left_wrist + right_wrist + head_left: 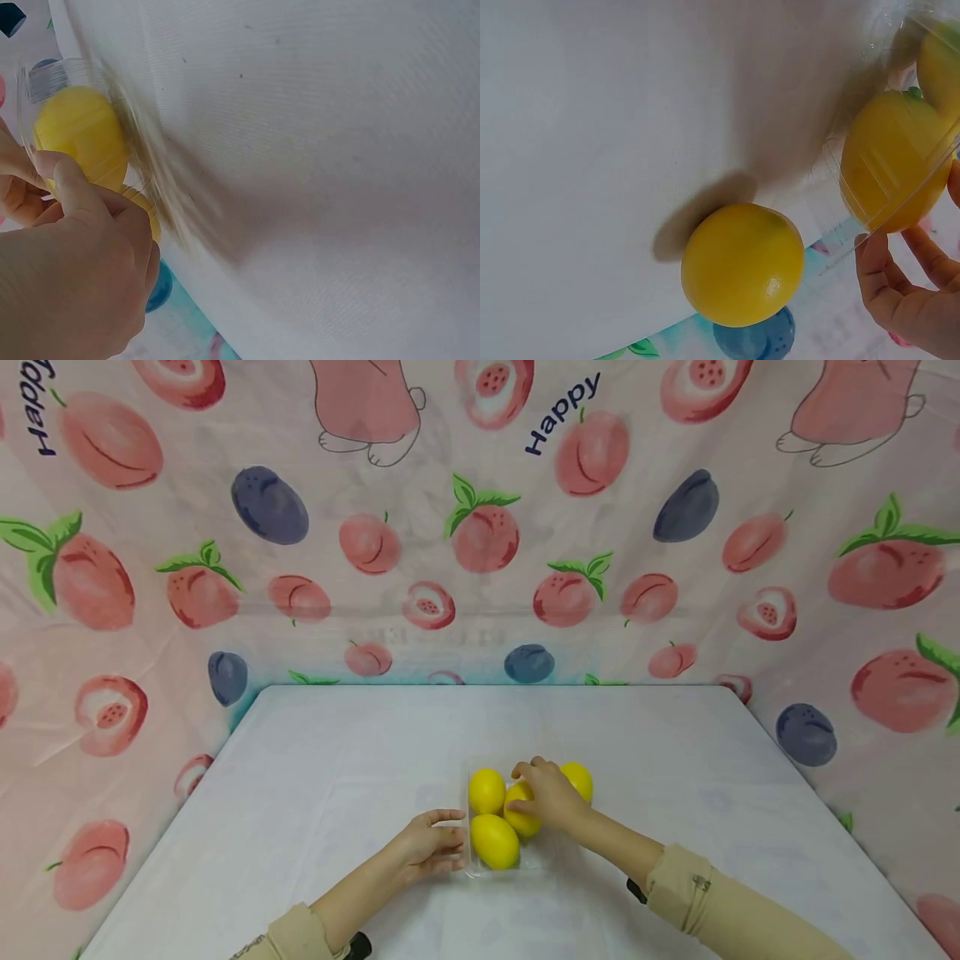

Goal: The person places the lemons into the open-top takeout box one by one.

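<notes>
A clear plastic container [537,858] stands on the white table with three yellow lemons in it. My right hand [553,799] reaches over its right side and holds one lemon [527,823] between thumb and fingers. The other two are a back-left lemon [487,790] and a front-left lemon [496,842]. At the container's left wall, my left hand [426,847] rests its fingertips against the outside. A fourth lemon [742,266] lies on the table, right of the container and partly behind my right hand in the head view.
The white table [360,752] reaches back to a fruit-patterned cloth [420,527], which also hangs along both sides. Dark wrist devices show under both sleeves, at the left wrist [361,945] and right wrist [636,891].
</notes>
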A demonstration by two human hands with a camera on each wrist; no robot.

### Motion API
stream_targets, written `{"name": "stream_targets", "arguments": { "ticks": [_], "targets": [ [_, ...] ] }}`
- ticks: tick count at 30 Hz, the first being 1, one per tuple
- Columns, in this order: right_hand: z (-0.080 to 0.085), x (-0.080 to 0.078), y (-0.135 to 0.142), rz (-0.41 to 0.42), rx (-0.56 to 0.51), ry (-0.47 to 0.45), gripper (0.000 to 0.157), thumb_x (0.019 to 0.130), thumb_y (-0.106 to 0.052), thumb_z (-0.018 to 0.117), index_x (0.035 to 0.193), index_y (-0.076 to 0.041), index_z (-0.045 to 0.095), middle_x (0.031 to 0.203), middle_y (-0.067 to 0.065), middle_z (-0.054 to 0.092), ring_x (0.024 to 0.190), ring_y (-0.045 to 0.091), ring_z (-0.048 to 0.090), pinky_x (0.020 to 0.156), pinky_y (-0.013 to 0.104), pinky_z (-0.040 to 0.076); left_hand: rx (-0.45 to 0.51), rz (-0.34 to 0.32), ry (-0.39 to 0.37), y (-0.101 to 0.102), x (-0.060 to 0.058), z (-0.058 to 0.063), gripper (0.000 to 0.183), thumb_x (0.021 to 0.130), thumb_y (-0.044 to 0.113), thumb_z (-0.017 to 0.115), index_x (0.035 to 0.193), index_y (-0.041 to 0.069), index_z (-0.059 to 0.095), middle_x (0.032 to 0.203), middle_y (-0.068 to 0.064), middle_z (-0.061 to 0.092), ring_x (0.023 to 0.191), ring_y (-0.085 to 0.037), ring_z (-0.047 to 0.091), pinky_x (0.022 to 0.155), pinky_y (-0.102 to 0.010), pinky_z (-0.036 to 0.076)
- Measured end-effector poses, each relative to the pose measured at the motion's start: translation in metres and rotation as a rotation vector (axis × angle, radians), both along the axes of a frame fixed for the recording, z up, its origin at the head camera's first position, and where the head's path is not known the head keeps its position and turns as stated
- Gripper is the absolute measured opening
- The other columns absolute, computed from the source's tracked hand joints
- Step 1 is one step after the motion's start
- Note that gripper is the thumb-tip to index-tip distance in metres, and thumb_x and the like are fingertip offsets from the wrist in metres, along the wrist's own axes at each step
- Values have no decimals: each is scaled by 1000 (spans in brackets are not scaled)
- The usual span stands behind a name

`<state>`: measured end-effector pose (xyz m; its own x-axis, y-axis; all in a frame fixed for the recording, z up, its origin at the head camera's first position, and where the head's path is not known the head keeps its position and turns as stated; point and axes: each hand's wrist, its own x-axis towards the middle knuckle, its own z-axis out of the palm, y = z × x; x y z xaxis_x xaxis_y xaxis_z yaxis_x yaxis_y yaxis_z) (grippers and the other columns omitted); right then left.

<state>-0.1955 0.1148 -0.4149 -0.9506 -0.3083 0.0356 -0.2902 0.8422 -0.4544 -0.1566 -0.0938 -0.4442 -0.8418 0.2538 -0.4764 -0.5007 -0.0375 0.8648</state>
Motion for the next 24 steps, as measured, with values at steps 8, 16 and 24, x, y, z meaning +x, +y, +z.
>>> {"name": "stream_targets", "arguments": {
  "ticks": [8,16,24],
  "targets": [
    [4,7,1,68,34,-6,42,74,-18,80,108,0,64,98,10,60,87,25,52,84,39,50,-6,1,6,0,0,0,39,91,-3,52,129,-3,43,82,0,54,69,-10,56,71,-32,59],
    [5,11,1,107,101,-14,46,72,-9,80,113,3,62,107,15,60,95,29,54,89,41,51,-17,-11,18,1,0,0,39,91,-3,52,129,-4,43,82,-1,54,68,-11,55,68,-29,59],
    [3,9,2,88,101,35,40,74,-6,77,109,4,62,102,16,61,88,28,57,83,38,53,-5,-29,30,1,-3,-1,38,91,-6,48,128,-3,39,78,0,51,66,-10,53,64,-24,57]
  ]
}}
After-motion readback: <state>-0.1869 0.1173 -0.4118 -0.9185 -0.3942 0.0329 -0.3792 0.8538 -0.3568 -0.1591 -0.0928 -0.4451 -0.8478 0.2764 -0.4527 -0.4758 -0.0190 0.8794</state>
